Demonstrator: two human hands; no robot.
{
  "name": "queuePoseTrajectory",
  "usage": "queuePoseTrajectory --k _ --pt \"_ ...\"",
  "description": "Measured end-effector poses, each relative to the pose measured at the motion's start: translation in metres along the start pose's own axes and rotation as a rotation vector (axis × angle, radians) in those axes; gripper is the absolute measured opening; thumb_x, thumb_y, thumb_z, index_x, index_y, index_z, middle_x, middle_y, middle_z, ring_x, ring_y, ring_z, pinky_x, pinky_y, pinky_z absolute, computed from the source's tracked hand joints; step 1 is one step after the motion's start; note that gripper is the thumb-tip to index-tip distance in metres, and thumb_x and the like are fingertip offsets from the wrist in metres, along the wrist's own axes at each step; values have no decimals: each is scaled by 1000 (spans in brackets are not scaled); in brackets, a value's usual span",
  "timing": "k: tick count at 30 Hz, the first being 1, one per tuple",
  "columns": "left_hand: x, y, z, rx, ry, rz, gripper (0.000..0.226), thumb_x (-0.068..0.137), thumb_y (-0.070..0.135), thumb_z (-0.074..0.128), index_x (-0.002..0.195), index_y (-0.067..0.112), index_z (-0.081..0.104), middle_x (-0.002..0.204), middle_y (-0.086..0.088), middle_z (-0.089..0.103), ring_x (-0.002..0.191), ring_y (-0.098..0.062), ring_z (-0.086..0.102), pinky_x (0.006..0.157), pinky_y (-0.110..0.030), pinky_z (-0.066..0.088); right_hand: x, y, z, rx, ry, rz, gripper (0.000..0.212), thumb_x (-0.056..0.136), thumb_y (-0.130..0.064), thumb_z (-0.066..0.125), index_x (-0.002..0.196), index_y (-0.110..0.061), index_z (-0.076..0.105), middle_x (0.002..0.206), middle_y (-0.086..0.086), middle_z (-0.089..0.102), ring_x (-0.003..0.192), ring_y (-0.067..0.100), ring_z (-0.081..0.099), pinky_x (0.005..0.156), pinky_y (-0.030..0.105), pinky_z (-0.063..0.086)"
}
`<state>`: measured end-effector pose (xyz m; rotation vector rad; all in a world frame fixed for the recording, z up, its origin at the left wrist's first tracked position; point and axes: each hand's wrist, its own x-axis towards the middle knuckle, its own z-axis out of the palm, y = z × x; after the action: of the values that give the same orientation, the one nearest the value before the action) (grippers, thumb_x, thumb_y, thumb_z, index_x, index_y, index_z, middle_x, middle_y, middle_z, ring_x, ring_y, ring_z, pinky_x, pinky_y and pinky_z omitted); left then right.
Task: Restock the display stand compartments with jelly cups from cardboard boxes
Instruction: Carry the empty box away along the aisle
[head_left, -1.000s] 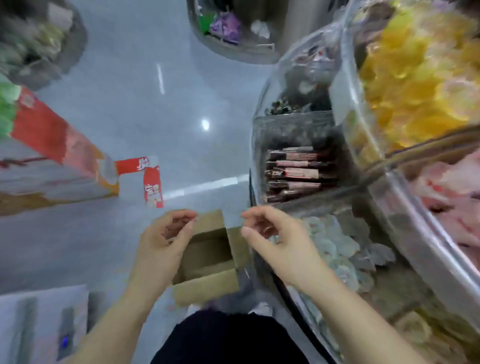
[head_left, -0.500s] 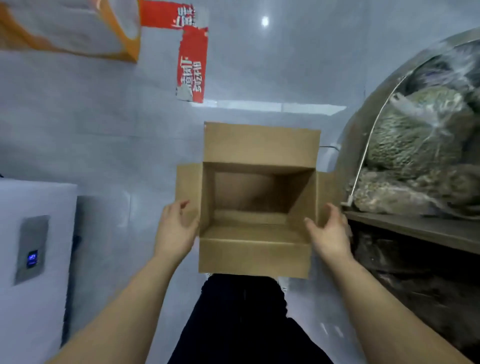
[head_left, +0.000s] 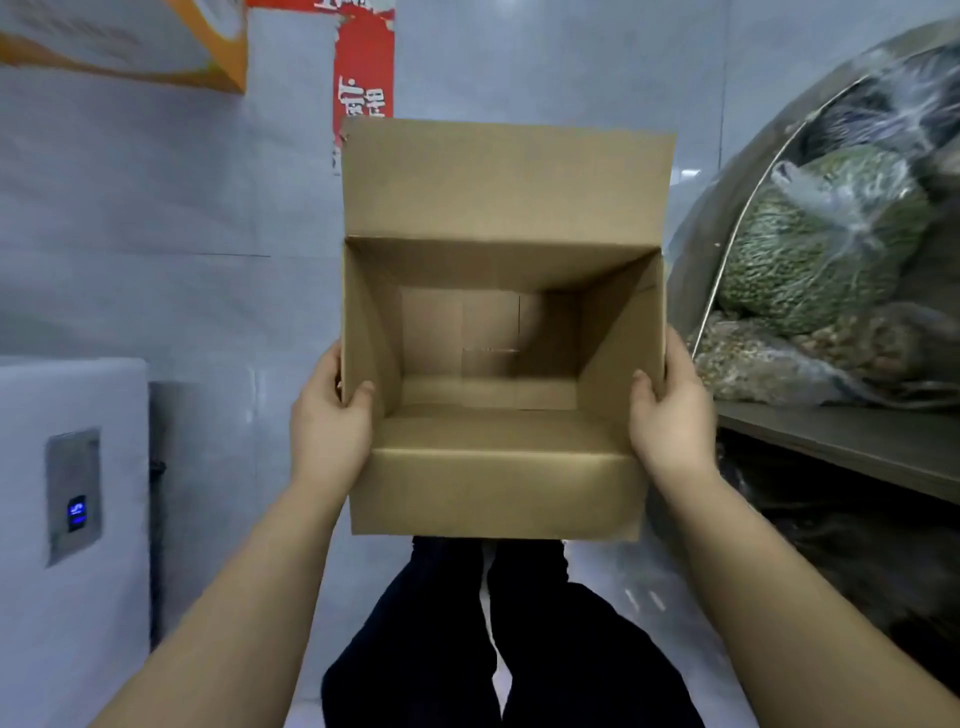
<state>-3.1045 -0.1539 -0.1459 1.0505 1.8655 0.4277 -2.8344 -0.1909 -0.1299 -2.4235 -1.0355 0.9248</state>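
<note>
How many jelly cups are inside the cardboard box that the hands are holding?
0. The cardboard box, held by the left hand and right hand, shows only its bare bottom; nothing could hide inside.

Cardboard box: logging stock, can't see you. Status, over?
Left hand and right hand each grip a side of the cardboard box. Flaps open, inside empty, no jelly cups. Nothing in the way.

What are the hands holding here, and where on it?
Cardboard box, open and empty: left hand and right hand grip its side walls, thumbs inside.
</note>
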Motion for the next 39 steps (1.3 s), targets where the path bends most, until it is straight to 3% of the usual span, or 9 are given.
queuePoseTrajectory --k 5,11,15,19,24,29,34,37,39 --pt "-47 121 -108 -229 56 -24 38 89 5 49 123 21 57 108 5 66 103 -17 62 90 -32 48 -54 -132 -105 71 19 -45 52 90 -12 48 136 -36 41 117 5 66 105 31 60 89 42 48" --pt "-86 270 -201 -285 93 117 30 85 3 51 83 31 62 81 16 66 79 -9 61 83 -38 49 -82 -257 -223 167 59 -118 48 90 -16 47 136 -30 41 105 5 67 93 26 62 89 42 48" --pt "-83 350 -222 -317 62 203 33 83 -2 49 92 25 65 88 7 69 87 -14 63 86 -36 48 -71 -300 -272 304 107 -98 49 87 -12 48 130 -34 44 97 -8 64 82 18 63 84 45 52" --pt "-55 422 -211 -346 76 261 43 82 -6 49 109 26 58 105 -1 67 99 -18 63 95 -40 47 -33 -327 -310 377 68 -134 64 79 -2 41 127 -45 45 92 -27 65 77 10 63 75 33 53" --pt "-16 539 -185 -387 32 305 53 80 -10 47 110 33 54 91 24 66 81 8 64 73 -16 50 51 -362 -371 453 88 -156 69 78 1 38 129 -45 43 102 -15 67 80 27 64 75 42 53" --pt "28 659 -152 -346 -129 404 59 77 -8 45 117 33 58 112 10 67 106 -9 62 92 -31 47 141 -398 -441 499 199 -149 57 75 6 39 122 -23 53 99 -4 66 75 21 58 67 29 44" --pt "88 759 -89 -327 -237 457 59 77 -5 45 107 43 62 107 20 68 102 -1 63 86 -23 47 217 -410 -485 556 317 -26 68 74 0 35 121 -47 48 83 -15 62 50 11 41 50 20 37" --pt "132 820 -41 -271 -339 484 57 78 -5 44 117 34 60 109 17 68 104 -3 63 91 -27 47 273 -414 -506 585 395 92 71 76 0 36 126 -49 45 90 -21 64 48 7 42 43 11 35" --pt "161 863 -8 -236 -406 500 57 79 -5 43 115 35 60 108 18 68 103 -3 63 91 -27 47 311 -420 -523 600 434 146 70 78 0 36 127 -48 45 97 -23 65 57 15 51 50 18 42"
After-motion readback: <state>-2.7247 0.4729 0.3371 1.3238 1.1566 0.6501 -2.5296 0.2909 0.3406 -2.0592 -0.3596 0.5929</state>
